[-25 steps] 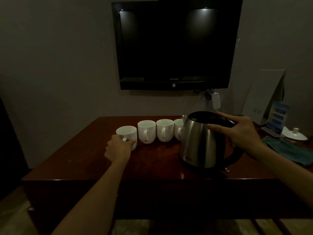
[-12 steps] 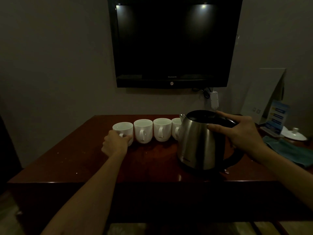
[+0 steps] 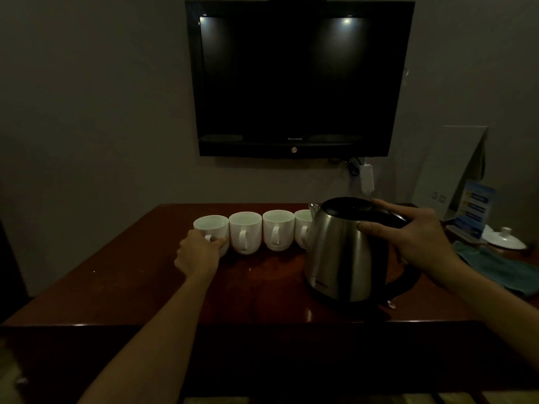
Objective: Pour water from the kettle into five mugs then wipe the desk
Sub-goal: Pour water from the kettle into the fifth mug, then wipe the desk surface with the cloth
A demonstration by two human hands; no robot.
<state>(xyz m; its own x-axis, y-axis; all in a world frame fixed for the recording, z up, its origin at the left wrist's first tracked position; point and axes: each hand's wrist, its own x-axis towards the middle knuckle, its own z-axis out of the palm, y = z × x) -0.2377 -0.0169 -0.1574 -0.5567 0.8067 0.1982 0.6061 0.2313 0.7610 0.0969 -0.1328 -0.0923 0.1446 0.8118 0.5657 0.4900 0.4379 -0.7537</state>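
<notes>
**While the kettle stands unpoured: all steps left**

Though gripped, not yet lifted: kettle [image 3: 341, 252] upright on the tabletop [image 3: 116, 275], right hand [image 3: 414, 240] wrapped around its black handle. Left hand [image 3: 199, 252] pinching the handle of the leftmost mug [image 3: 210, 225]. Only four white mugs visible in a touching row; a fifth perhaps hidden behind the kettle. Contents too dim to judge. Teal cloth [image 3: 501, 266] lying at right, wiping apparently still ahead.

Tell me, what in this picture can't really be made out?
- Fifth mug: the head view shows four; the fourth mug is half behind the kettle, which would hide any fifth.
- Water level: the kettle's black lid covers it, and the mugs' insides are too dim.
- Leftmost mug handle: mostly under the left hand.
- Blue card: its print is too small.
</notes>
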